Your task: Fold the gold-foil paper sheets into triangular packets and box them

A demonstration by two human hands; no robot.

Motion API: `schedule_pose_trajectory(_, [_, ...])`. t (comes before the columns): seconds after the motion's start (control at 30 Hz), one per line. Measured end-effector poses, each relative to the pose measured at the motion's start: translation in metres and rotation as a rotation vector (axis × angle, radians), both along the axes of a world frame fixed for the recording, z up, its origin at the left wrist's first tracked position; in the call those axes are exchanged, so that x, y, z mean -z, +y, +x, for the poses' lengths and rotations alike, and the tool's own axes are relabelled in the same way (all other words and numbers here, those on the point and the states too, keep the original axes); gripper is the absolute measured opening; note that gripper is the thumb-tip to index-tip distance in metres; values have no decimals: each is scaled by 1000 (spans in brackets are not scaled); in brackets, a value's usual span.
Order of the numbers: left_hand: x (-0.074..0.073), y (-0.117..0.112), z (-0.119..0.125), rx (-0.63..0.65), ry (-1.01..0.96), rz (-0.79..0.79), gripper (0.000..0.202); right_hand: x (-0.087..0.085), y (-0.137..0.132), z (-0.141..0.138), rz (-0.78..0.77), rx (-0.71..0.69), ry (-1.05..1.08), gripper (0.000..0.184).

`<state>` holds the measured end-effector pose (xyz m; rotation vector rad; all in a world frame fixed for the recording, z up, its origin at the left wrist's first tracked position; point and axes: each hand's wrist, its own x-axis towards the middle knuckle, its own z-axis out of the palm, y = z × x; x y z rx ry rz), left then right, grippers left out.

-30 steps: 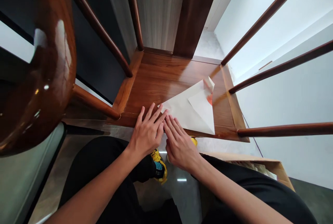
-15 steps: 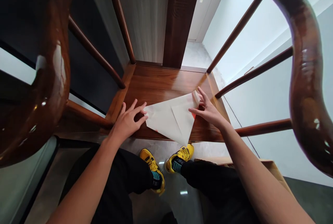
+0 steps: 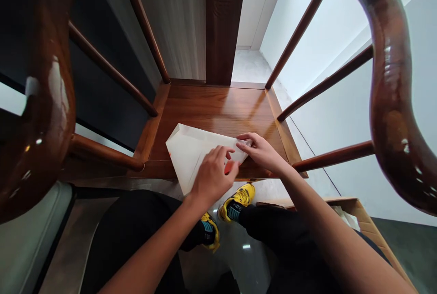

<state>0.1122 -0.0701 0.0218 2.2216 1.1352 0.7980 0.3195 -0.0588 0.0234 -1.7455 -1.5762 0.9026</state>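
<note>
A folded sheet of white paper (image 3: 187, 148) lies on the wooden chair seat (image 3: 205, 107), its wide end to the left and its narrow tip to the right. Its lower corner juts past the seat's front edge. Over the paper's right half is my left hand (image 3: 215, 171), fingers bent and thumb apart, with a small red patch showing in the gap. Whether its fingertips press on the sheet is hard to see. My right hand (image 3: 261, 150) is closed on the narrow right tip, fingers on top; the thumb is partly hidden.
Curved glossy armrests (image 3: 389, 57) with thin spindles (image 3: 303, 25) flank the seat on both sides. A broad back slat (image 3: 223, 25) rises behind it. Below are yellow shoes (image 3: 242, 194) and, at the lower right, an open cardboard box (image 3: 368, 221) with pale contents.
The paper has been turned, so its narrow end now points right and its wide end left. My left hand has let go of the left corner and moved right over the paper.
</note>
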Motion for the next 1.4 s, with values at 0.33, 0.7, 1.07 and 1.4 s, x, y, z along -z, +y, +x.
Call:
schedule_pose_trajectory(0.33, [25,11,7,-59,-1,-177,13,-6,-20,16,-79,-66,278,39])
schedule_pose_trajectory(0.7, [19,10,19,-204,139,-152,22,-4,-25,-9,44,64,23,26])
schedule_pose_trajectory(1.07, [8,28,20,-214,401,-97,15,34,-45,-33,494,191,-276,19])
schedule_pose_trajectory(1.4, [19,31,9,-69,248,35,25,24,-61,-31,485,-60,-520,36])
